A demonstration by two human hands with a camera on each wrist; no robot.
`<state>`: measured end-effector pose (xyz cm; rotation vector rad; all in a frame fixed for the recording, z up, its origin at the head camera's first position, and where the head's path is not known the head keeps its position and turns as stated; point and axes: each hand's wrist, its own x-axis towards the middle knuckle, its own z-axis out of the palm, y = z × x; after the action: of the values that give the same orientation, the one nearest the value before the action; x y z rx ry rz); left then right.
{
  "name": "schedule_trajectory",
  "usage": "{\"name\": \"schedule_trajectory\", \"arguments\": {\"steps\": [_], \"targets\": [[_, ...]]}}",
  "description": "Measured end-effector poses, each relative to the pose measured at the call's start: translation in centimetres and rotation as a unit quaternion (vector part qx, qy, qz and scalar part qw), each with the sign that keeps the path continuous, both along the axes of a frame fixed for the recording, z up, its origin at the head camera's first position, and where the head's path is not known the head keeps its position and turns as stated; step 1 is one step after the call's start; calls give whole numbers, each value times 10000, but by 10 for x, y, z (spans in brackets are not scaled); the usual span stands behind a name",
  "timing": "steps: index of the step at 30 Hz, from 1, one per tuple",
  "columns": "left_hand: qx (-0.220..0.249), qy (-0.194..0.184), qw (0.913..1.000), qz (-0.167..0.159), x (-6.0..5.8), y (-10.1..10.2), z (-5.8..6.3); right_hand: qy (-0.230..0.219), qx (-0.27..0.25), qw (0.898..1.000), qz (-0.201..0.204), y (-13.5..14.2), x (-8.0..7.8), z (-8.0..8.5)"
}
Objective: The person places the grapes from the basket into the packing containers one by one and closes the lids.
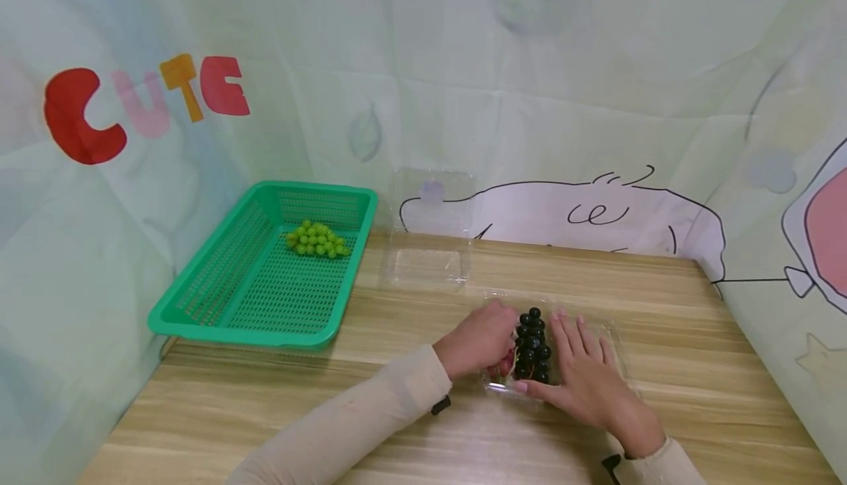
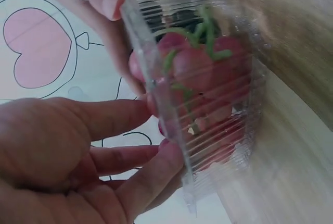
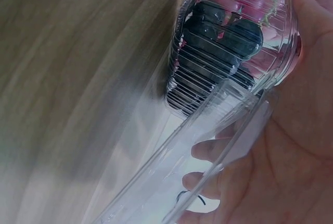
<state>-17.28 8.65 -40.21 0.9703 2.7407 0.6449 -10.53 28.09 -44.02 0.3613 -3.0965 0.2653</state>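
A clear plastic box [image 2: 192,193] on the table holds a bunch of red grapes [image 2: 192,70] on its left side and a bunch of black grapes [image 1: 531,345] beside them. My left hand [image 1: 478,338] reaches over the rim, thumb and fingers curled at the red grapes and pinching them. Flat over the box's right side lies my right hand [image 1: 589,375], fingers straight and spread, the thumb by the black grapes' lower end. Under the right palm, the box's hinged lid [image 3: 171,166] is folded out to the side.
A green plastic basket [image 1: 265,336] stands at the left with a bunch of green grapes [image 1: 317,239] in it. Another clear box [image 1: 429,268] with its lid raised stands at the back, against the printed cloth [image 1: 562,103].
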Motion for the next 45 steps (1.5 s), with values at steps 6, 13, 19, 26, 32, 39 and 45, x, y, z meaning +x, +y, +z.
{"name": "schedule_trajectory", "arguments": {"steps": [6,13,19,26,32,39,45], "targets": [[-213,-225,9993,-190,0,-1,4,40,52,10000,15,0,-1,0],[-658,-133,9971,-343,3,0,0,14,26,10000,10,0,0,0],[-733,-209,9963,-394,5,2,-1,9,-26,10000,5,0,-1,1],[-547,-208,9978,-321,5,-4,-2,120,-19,9999,38,1,0,-1],[-316,-212,9991,-204,6,-10,-3,154,-45,9999,24,1,0,-1],[151,-325,9991,-215,3,-18,-1,135,-2,9999,15,0,1,0],[800,-550,9952,-74,0,-26,-2,102,24,9999,19,0,1,-1]]}}
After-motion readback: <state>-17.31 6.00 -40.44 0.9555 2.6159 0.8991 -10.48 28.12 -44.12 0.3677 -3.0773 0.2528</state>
